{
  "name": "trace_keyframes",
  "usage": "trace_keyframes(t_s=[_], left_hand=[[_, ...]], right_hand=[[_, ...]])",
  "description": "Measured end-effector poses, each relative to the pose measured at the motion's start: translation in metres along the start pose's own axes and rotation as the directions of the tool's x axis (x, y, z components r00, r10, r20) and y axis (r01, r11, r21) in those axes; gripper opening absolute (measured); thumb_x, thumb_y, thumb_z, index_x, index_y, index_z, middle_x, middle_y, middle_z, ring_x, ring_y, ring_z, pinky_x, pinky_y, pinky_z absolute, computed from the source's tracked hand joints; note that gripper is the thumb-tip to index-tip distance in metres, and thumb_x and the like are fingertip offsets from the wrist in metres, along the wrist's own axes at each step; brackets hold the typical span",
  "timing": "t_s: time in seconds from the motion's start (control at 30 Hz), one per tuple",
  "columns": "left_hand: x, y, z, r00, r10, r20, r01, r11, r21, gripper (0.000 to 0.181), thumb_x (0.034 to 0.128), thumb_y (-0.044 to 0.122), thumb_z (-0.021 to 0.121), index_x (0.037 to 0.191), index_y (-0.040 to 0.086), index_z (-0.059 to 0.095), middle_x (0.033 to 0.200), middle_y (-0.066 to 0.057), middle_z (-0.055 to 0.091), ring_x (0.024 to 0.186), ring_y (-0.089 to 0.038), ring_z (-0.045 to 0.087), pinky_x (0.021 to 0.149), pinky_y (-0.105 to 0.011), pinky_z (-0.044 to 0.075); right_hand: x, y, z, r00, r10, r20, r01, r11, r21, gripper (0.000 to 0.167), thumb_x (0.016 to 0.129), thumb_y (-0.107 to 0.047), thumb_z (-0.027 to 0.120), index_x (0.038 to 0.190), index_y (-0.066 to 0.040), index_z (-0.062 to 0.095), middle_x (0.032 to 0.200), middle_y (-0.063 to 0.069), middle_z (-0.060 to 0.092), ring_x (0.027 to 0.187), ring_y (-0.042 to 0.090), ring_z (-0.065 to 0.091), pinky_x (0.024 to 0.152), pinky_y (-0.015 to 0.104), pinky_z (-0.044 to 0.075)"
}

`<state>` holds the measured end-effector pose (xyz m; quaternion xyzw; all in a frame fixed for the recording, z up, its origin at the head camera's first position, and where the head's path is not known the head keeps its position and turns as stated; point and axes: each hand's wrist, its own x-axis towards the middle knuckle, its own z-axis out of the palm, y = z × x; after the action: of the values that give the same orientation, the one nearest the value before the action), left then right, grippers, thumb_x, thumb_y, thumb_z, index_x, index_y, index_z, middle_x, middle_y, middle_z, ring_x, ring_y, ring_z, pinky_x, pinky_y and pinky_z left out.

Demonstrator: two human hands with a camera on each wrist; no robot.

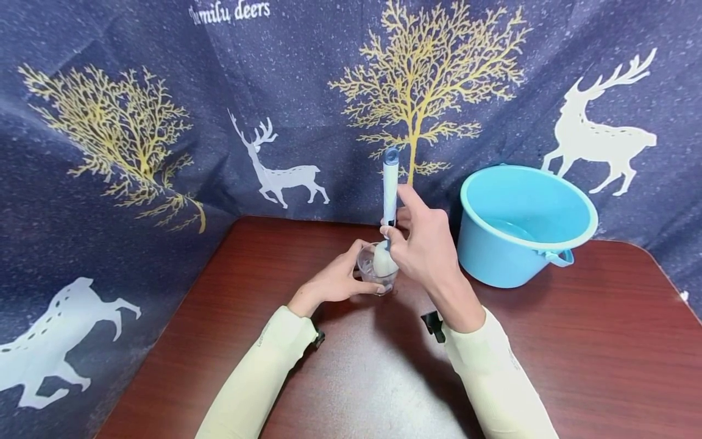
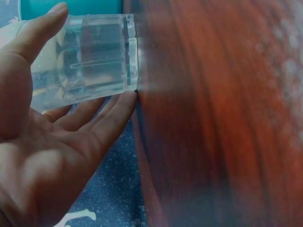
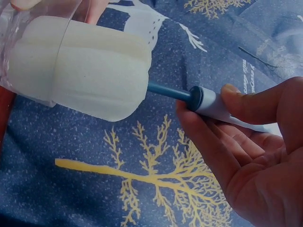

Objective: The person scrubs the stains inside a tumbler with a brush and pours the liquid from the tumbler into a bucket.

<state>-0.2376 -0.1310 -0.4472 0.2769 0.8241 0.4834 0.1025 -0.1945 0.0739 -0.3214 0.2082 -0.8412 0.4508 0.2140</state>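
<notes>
A clear cup (image 1: 370, 281) stands upright on the table, and the left hand (image 1: 336, 279) holds it with the thumb on one side and fingers on the other. In the left wrist view the cup (image 2: 97, 56) has its thick base against the tabletop. The right hand (image 1: 430, 247) grips the pale handle (image 1: 390, 192) of a sponge brush, thumb and fingers around its lower part. The white sponge head (image 3: 90, 68) is partly inside the cup's mouth in the right wrist view, joined to the handle by a blue stem (image 3: 169, 90).
A light blue bucket (image 1: 493, 256) with a side handle stands to the right of the hands on the brown wooden table (image 1: 620, 341). Behind the table hangs a dark blue cloth (image 1: 340, 158) printed with deer and golden trees.
</notes>
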Motion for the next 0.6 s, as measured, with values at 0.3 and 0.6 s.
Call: trace_keyframes(t_s=[0.3, 0.6], left_hand=[[0.0005, 0.0016, 0.0004, 1.000, 0.007, 0.004, -0.007, 1.000, 0.008, 0.071, 0.0873, 0.018, 0.091, 0.139, 0.014, 0.042, 0.139, -0.005, 0.063, 0.124, -0.017, 0.062, 0.103, -0.035, 0.055], [0.0000, 0.0021, 0.0009, 1.000, 0.003, 0.005, -0.003, 1.000, -0.024, 0.073, 0.0875, 0.017, 0.090, 0.141, 0.013, 0.041, 0.143, -0.008, 0.059, 0.127, -0.021, 0.061, 0.104, -0.039, 0.055]], right_hand=[[-0.0003, -0.0005, -0.0010, 1.000, 0.005, -0.002, -0.005, 1.000, -0.004, 0.048, 0.090, 0.005, 0.074, 0.131, -0.014, 0.058, 0.093, 0.010, 0.080, 0.093, 0.023, 0.080, 0.081, 0.046, 0.062], [0.0000, -0.0001, -0.0002, 1.000, 0.025, 0.017, -0.025, 0.999, 0.027, 0.050, 0.091, 0.004, 0.075, 0.133, -0.015, 0.054, 0.092, 0.008, 0.079, 0.091, 0.020, 0.080, 0.077, 0.042, 0.060]])
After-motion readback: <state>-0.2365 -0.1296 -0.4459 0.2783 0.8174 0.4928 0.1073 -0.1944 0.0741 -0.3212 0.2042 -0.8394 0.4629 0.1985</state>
